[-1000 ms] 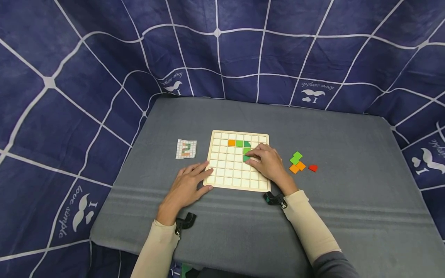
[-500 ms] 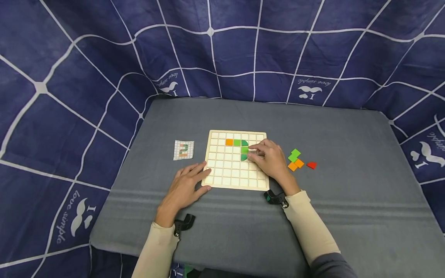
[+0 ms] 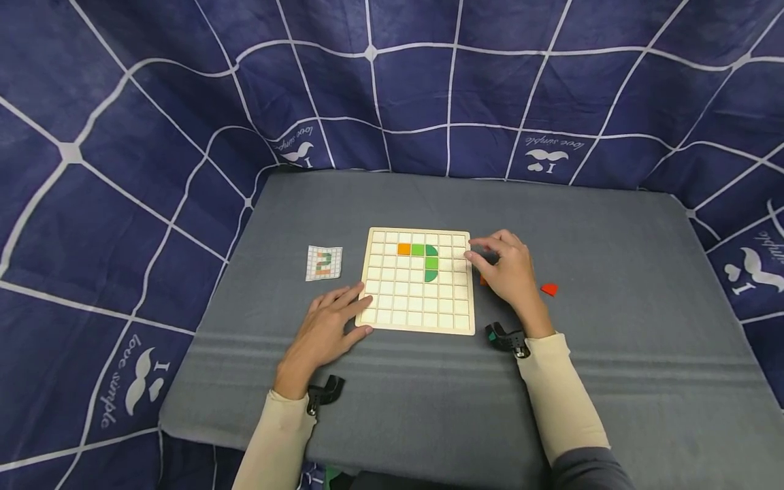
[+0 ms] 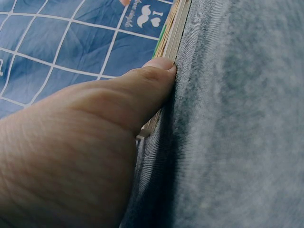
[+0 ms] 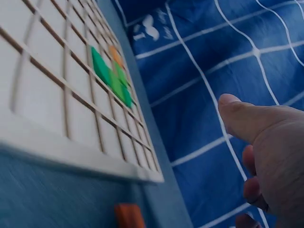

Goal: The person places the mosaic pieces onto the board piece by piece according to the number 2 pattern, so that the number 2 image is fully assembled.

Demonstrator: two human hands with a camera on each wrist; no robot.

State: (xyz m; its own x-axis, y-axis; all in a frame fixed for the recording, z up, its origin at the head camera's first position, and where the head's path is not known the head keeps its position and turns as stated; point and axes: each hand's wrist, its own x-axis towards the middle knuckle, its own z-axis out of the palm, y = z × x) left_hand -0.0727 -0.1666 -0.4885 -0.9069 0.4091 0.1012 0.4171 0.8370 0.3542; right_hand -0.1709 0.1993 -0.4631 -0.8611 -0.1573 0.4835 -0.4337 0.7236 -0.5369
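Note:
A pale wooden grid board lies on the table. Set in its cells are an orange square, two light green squares and two dark green rounded pieces, forming a hook shape. My left hand rests with spread fingers at the board's near left corner; in the left wrist view the thumb touches its edge. Past the board's right edge hovers my right hand, thumb and fingers apart with nothing between them. It covers most of the loose pieces; one orange piece peeks out.
A red piece lies on the grey table right of my right hand. Left of the board is a small pattern card with a colored figure on a grid. A blue checked curtain surrounds the table's back and sides.
My right hand has left the dark green piece in the board and moved right, over the loose green and orange pieces. My left hand has stayed at the board's corner.

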